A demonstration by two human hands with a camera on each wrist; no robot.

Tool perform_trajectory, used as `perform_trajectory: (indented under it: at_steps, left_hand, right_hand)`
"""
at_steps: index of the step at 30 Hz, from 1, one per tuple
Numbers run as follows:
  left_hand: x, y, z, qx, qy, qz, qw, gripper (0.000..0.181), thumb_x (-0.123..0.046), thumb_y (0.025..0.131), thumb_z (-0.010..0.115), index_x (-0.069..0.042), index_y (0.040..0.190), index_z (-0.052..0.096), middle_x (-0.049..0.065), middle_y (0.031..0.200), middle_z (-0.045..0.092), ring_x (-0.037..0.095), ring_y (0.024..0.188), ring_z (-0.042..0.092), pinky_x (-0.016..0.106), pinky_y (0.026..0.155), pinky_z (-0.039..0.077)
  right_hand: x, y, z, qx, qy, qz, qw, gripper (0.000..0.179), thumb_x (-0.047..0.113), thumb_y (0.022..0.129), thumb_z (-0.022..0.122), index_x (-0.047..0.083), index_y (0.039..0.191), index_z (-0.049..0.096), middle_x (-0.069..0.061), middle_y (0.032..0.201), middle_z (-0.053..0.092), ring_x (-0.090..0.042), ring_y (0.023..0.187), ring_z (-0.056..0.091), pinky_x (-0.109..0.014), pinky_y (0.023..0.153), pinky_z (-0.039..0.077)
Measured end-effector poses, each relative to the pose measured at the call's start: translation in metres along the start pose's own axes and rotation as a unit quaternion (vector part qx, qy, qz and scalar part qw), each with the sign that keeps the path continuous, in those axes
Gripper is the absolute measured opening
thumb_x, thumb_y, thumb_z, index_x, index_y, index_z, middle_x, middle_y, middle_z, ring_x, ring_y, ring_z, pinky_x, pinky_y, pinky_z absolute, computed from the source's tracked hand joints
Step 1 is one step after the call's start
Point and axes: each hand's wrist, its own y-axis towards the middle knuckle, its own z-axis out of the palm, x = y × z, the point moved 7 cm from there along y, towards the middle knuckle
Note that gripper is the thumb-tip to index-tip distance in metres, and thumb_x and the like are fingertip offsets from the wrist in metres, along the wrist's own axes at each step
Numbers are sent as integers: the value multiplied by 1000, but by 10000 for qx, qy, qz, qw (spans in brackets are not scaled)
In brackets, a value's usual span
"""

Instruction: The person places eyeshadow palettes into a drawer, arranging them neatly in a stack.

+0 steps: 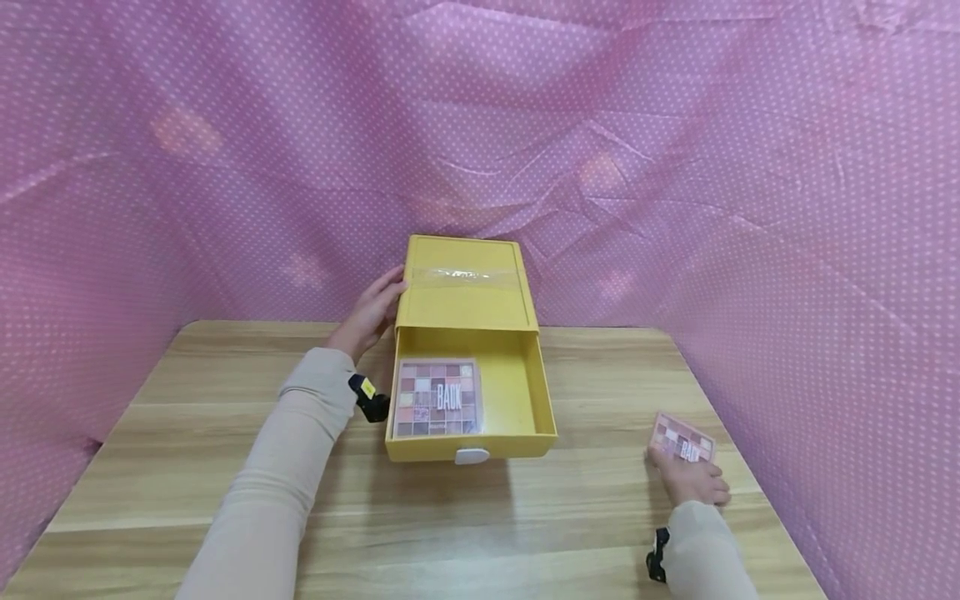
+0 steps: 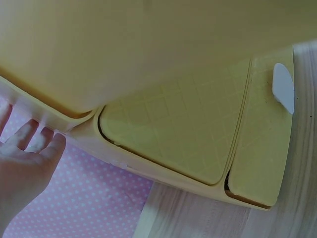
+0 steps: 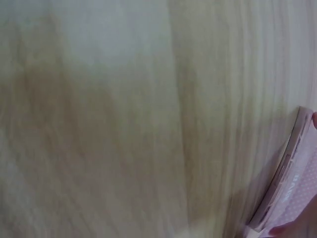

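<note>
A yellow drawer box (image 1: 467, 304) stands near the back of the table, its top drawer (image 1: 517, 392) pulled out towards me. In the drawer's left part lies an eyeshadow palette (image 1: 438, 398) with "BACK" on its clear lid. My left hand (image 1: 371, 310) rests its fingers against the box's left side; the left wrist view shows these fingers (image 2: 57, 146) lightly bent at the yellow wall. Far to the right, my right hand (image 1: 692, 481) grips a second eyeshadow palette (image 1: 681, 435) by its sides, low over the table. That palette's edge (image 3: 285, 176) shows in the right wrist view.
A white handle (image 1: 472, 456) sticks out from the drawer front. Another white handle (image 2: 283, 87) is on the yellow front lower down. Pink dotted cloth (image 1: 600, 167) hangs behind and beside the wooden table (image 1: 585, 500). Clear tape (image 1: 465, 275) crosses the box top.
</note>
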Motion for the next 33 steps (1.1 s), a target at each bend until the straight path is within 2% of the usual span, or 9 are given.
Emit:
perform_trajectory:
  at_steps: [10, 16, 23, 28, 33]
  left_hand:
    - [0, 0, 0, -27, -19, 54, 10000, 52, -15, 90, 44, -11, 137, 22, 8, 137, 27, 11, 84, 55, 23, 72, 47]
    - [0, 0, 1, -12, -35, 98, 9999, 52, -14, 90, 44, -10, 137, 22, 9, 137, 27, 11, 85, 54, 23, 74, 47]
    - [0, 0, -1, -87, -50, 53, 9999, 53, -15, 90, 45, -11, 137, 23, 9, 137, 27, 11, 84, 54, 23, 74, 47]
    - [0, -1, -1, -130, -70, 33, 9999, 52, -15, 89, 45, -12, 137, 24, 8, 137, 27, 12, 85, 54, 24, 74, 47]
    - [0, -1, 0, -97, -35, 47, 9999, 52, -15, 90, 45, -12, 137, 23, 8, 137, 27, 12, 86, 54, 23, 74, 47]
  right_hand:
    - [9, -8, 7, -126, -15, -131, 9998, 118, 61, 64, 60, -26, 119, 4, -50, 110, 16, -56, 102, 22, -62, 85, 23]
    - [10, -9, 7, -209, -16, -156, 9997, 113, 56, 66, 59, -27, 120, 3, -50, 111, 15, -55, 104, 21, -61, 86, 24]
    - [8, -5, 3, -470, 61, -504, 9976, 106, 45, 64, 64, -29, 116, 9, -45, 106, 25, -52, 99, 27, -56, 86, 27]
    - [9, -3, 1, -595, -204, -846, 9944, 105, 43, 64, 64, -31, 114, 10, -45, 105, 26, -53, 98, 27, -54, 87, 24]
    - [9, -3, -2, -687, -140, -1022, 9923, 103, 43, 64, 65, -31, 113, 14, -44, 102, 28, -51, 96, 28, -54, 86, 23]
